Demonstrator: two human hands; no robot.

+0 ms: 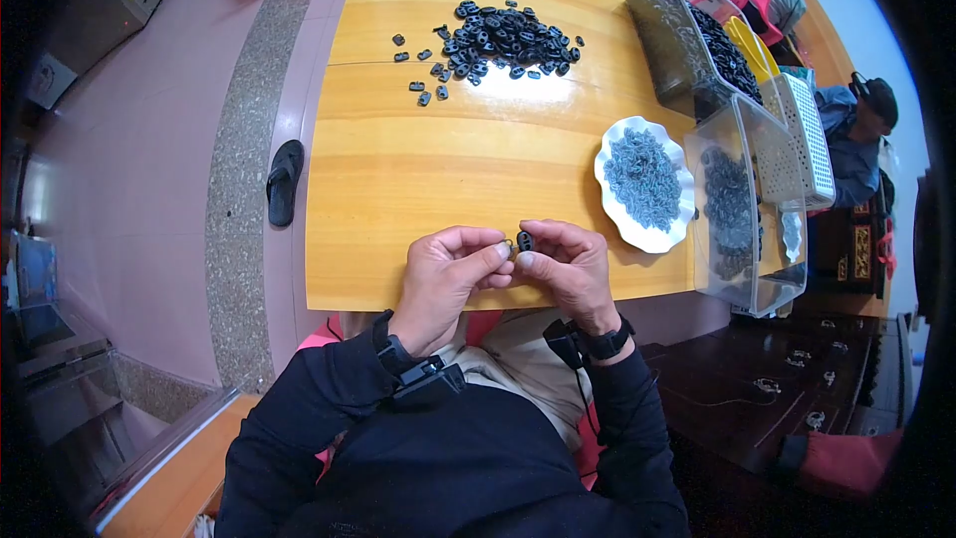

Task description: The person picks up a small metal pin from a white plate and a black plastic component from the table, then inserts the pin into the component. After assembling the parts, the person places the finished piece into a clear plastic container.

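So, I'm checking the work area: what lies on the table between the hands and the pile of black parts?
Nothing: in the head view only bare wooden table runs from the hands to the pile.

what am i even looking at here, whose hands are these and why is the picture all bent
This is one picture from a wide fisheye camera worn on a person's head, looking down at their own hands; that lens is why straight edges curve near the rim. There is no machine here.

The left hand and right hand meet at the near edge of a wooden table. The right hand pinches a small black plastic piece, and the left hand holds something tiny against it, too small to make out.

Farther back lies a pile of black pieces. To the right sit a white scalloped plate of small grey parts and clear plastic bins with more dark parts. A black sandal lies on the floor at the left.
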